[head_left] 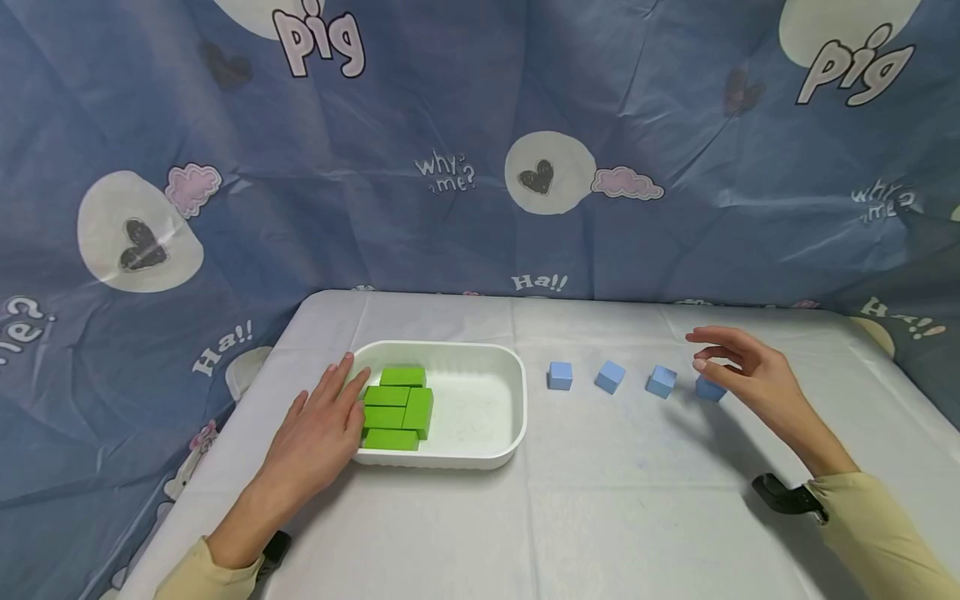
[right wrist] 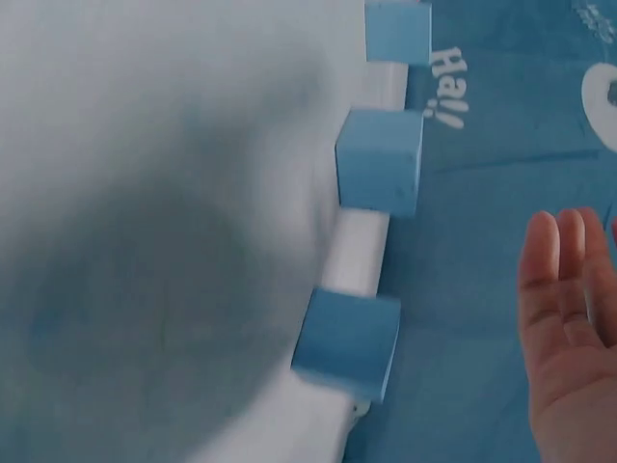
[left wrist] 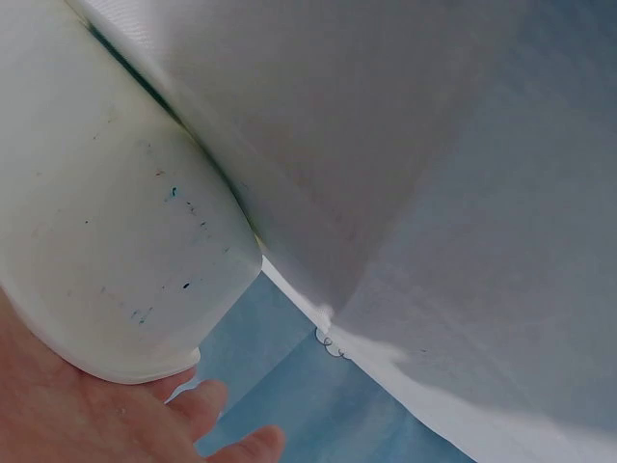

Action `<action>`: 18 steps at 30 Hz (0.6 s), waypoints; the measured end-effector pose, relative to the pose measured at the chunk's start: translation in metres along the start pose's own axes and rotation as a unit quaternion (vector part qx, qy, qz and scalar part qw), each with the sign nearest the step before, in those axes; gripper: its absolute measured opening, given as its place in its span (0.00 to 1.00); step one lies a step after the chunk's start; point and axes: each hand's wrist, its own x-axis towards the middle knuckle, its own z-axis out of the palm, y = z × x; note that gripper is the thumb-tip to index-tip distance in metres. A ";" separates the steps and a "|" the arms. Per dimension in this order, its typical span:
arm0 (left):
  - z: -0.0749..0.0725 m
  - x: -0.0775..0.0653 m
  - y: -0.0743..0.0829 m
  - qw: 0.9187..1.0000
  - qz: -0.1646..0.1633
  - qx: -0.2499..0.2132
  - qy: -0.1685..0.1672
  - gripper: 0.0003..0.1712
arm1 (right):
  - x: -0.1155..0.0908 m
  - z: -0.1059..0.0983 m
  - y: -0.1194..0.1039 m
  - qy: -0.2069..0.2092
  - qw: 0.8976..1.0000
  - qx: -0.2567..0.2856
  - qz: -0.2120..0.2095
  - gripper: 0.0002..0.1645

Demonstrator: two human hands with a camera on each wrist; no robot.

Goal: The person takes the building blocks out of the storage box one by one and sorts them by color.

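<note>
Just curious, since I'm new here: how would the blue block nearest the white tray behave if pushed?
The blue block would probably slide rather than roll, given its flat faces. It looks stiff, with straight, crisp edges. Tipping seems unlikely, since it appears about as wide as tall.

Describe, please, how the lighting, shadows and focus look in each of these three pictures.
Head view: fairly sharp, with a soft shadow below the right hand on the white cloth; left wrist view: hazy and low in contrast, grey shade covering much of the cloth beside the tray; right wrist view: a broad, blurry shadow across the cloth, the blue blocks slightly soft.
</note>
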 end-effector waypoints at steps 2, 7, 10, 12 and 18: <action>0.000 0.000 0.000 1.000 0.000 0.002 0.000 0.29 | 0.003 0.005 -0.001 -0.010 1.000 0.013 -0.004 0.29; 0.000 0.000 0.000 1.000 -0.001 0.005 -0.001 0.29 | 0.009 0.020 -0.003 -0.032 0.999 0.029 -0.006 0.30; 0.000 -0.001 0.000 1.000 -0.001 0.003 -0.001 0.29 | 0.014 0.030 -0.005 -0.043 0.998 0.040 -0.019 0.30; 0.000 -0.001 0.000 1.000 -0.001 0.003 -0.001 0.29 | 0.018 0.036 -0.007 -0.050 0.997 0.047 -0.030 0.30; 0.000 -0.002 0.000 1.000 -0.001 0.002 -0.001 0.29 | 0.030 0.049 -0.016 -0.067 0.995 0.059 -0.047 0.30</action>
